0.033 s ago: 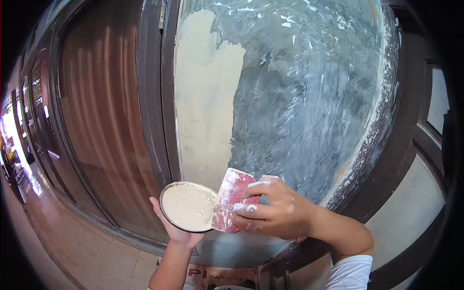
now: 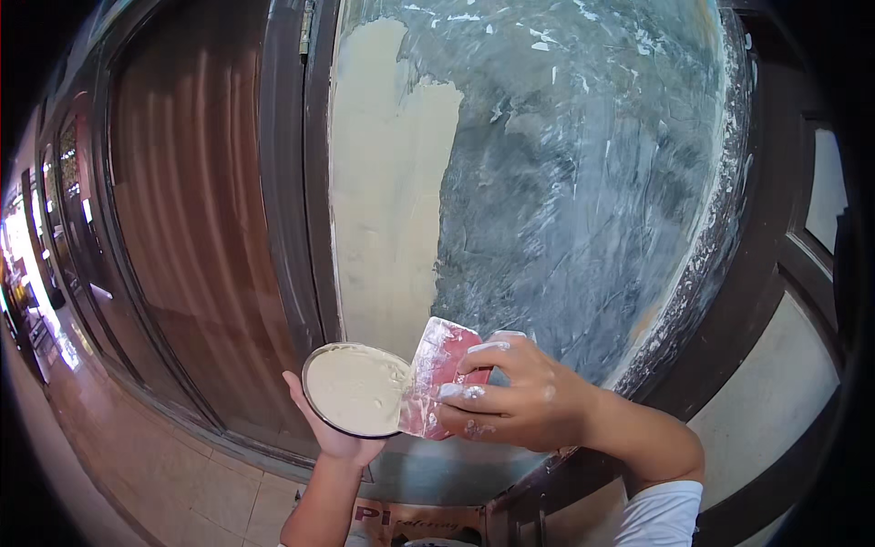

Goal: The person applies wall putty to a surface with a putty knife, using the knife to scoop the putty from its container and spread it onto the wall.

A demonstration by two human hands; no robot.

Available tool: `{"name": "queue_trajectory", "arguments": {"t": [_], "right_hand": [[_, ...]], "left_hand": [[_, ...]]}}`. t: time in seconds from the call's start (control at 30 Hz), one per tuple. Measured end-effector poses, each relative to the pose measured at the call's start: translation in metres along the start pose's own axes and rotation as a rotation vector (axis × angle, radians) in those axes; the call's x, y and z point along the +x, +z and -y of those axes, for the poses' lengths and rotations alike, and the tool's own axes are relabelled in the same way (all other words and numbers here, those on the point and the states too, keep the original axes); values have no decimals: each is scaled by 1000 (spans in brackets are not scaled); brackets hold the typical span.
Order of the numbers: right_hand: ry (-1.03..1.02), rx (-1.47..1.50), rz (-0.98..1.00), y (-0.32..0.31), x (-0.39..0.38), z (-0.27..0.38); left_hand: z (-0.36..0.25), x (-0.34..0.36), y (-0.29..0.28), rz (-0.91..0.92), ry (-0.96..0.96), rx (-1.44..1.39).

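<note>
My left hand (image 2: 341, 445) supports a round, dark-rimmed bowl (image 2: 339, 429) from below, with its thumb up along the left side. Cream-coloured putty (image 2: 351, 387) fills the bowl, smooth on the left and lumpy toward the right. My right hand (image 2: 529, 392), its fingers smeared with white, grips a flat red putty scraper (image 2: 432, 374) coated in whitish residue. The scraper's left edge meets the bowl's right rim. Behind them stands a grey wall (image 2: 565, 201), with a cream putty layer (image 2: 387, 201) spread down its left part.
A dark door frame (image 2: 296, 182) borders the wall on the left, beside a glass panel with a brown curtain (image 2: 196, 201). On the right is a dark wooden frame with pale panels (image 2: 766, 401). Tiled floor (image 2: 196, 483) lies at lower left; a printed banner (image 2: 419, 520) is below.
</note>
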State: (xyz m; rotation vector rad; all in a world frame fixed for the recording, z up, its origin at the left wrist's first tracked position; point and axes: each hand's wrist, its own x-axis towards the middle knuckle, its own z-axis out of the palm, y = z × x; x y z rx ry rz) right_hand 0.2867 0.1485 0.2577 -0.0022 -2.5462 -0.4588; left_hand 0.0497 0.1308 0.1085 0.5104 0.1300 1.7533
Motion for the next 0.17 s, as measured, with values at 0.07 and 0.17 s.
{"name": "queue_trajectory", "arguments": {"t": [0.07,0.17], "right_hand": [[15,22,5,0,0,0],[-5,-19,16,1,-1,-1]], "left_hand": [[1,1,3,-1,6,3],[5,2,0,25,5,4]]}}
